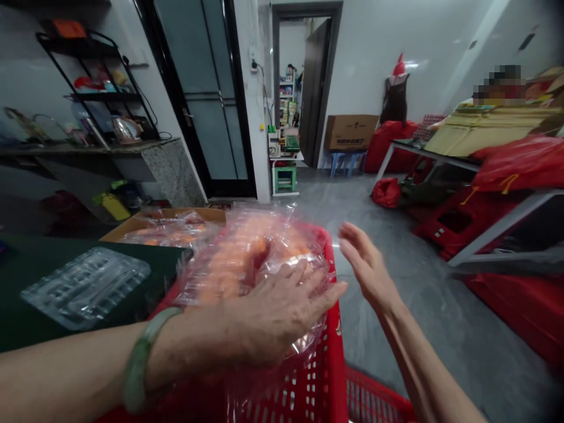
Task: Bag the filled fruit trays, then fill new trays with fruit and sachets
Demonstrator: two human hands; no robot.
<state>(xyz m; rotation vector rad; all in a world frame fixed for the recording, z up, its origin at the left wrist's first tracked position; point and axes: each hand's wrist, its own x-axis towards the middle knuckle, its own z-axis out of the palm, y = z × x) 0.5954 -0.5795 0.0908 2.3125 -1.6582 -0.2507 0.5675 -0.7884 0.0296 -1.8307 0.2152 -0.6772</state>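
Left hand (282, 305) lies flat, fingers stretched out, on the packages (224, 264); right hand (363, 261) is open in the air just beside the red basket (337, 346), and it holds nothing. These packages, of thin, shiny, clear plastic with rounded orange pieces inside, are piled in this basket, whose plastic wall has many small holes. Behind it, a brown cardboard box (118, 229) contains similar wrapped packs (165, 235). At left, a ribbed transparent tray (86, 288) rests on the dark green counter (26, 264). Another red basket (374, 399) is lower, near the grey floor (414, 317).
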